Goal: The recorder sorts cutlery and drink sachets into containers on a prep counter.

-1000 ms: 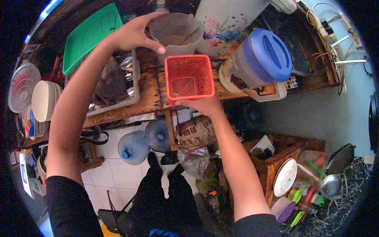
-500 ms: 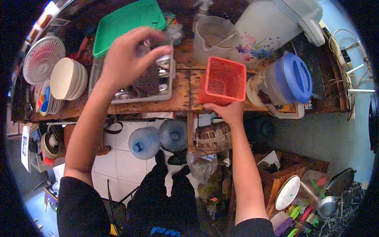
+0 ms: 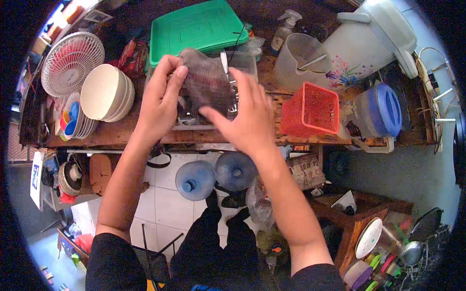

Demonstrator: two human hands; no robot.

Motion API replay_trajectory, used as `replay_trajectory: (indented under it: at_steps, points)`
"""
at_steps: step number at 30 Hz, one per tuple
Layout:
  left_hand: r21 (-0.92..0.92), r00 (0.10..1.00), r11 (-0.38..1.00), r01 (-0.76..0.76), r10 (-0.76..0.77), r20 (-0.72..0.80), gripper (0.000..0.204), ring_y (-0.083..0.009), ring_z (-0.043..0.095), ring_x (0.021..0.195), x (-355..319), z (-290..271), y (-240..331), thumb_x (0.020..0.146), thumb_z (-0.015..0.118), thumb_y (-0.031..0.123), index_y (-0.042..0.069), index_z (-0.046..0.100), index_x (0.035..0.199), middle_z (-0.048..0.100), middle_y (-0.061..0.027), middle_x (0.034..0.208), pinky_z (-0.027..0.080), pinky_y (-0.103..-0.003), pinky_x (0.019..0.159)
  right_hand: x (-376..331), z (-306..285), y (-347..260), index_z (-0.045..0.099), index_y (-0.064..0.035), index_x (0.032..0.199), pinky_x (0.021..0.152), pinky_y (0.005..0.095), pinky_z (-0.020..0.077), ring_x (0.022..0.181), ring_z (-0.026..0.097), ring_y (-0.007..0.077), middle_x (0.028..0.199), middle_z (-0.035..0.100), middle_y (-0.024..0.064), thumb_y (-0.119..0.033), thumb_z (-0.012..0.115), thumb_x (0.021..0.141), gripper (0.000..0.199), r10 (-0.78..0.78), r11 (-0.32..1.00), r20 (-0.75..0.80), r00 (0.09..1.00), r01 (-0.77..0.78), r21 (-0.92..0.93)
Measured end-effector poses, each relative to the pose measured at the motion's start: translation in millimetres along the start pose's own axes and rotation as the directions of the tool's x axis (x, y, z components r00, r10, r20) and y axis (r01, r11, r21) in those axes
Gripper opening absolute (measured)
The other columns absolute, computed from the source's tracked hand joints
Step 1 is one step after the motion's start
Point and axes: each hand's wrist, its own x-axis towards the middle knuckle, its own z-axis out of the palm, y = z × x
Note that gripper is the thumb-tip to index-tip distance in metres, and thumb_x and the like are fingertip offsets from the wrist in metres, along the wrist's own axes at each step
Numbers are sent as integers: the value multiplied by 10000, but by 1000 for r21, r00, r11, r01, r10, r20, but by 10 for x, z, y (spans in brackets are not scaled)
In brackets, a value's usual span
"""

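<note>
A thin, dark grey-brown cloth [image 3: 208, 82] is raised over a clear plastic box [image 3: 194, 127] that has shiny cutlery in it. My left hand [image 3: 162, 104] pinches the cloth's upper left corner between thumb and fingers. At the cloth's right side, my right hand [image 3: 250, 114] is spread, thumb and fingers well apart; whether it touches the fabric I cannot tell. To the right of that hand a red square plastic holder [image 3: 297, 116] stands on the wooden table. The cloth and both hands hide much of the box's inside.
Behind the box lies a green tray [image 3: 199, 29]. On the left are cream bowls [image 3: 102, 92] and a white basket [image 3: 73, 60]. A clear jug [image 3: 301, 58], a large flowered thermos [image 3: 364, 43] and a blue-lidded pitcher [image 3: 383, 111] stand right. Water bottles [image 3: 194, 180] are below the table.
My right hand has let go of the red holder and moved left to the cloth. My left hand has taken hold of the cloth and lifted it above the box.
</note>
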Motion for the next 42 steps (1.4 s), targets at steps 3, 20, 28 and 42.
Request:
replay_trajectory:
  at_steps: [3,20,28,42]
  points:
    - [-242,1000,970,17,-18,0,168,-59,484,853,161,-122,255,1094,477,188,32,521,1053,529,23,934,430,-237,741,326,28,-145,669,-41,1010,708,388,529,812,683,295,947,691,129,-192,712,910,185,69,987,65,995,-78,141]
    - [604,849,631,-487,505,156,282,-376,631,1055,1036,-591,-101,896,708,188,43,630,1126,660,-176,1097,504,-438,911,1571,642,23,685,-51,1001,657,309,515,769,647,139,893,700,80,-166,668,950,127,-116,939,-290,950,200,279]
    - [515,911,843,-155,-79,404,217,-311,675,916,-265,-497,-292,799,796,250,125,708,954,693,-69,964,537,-424,771,257,488,66,672,-141,1139,804,456,569,982,689,332,1144,694,60,-147,704,846,294,-109,974,625,773,209,-88]
    - [503,873,864,-21,-230,431,189,-317,713,842,-155,-426,-396,790,787,195,87,723,932,732,-111,874,550,-446,739,359,3,81,703,-38,1159,720,360,567,797,721,220,997,748,126,-148,693,933,252,423,876,81,902,-430,217]
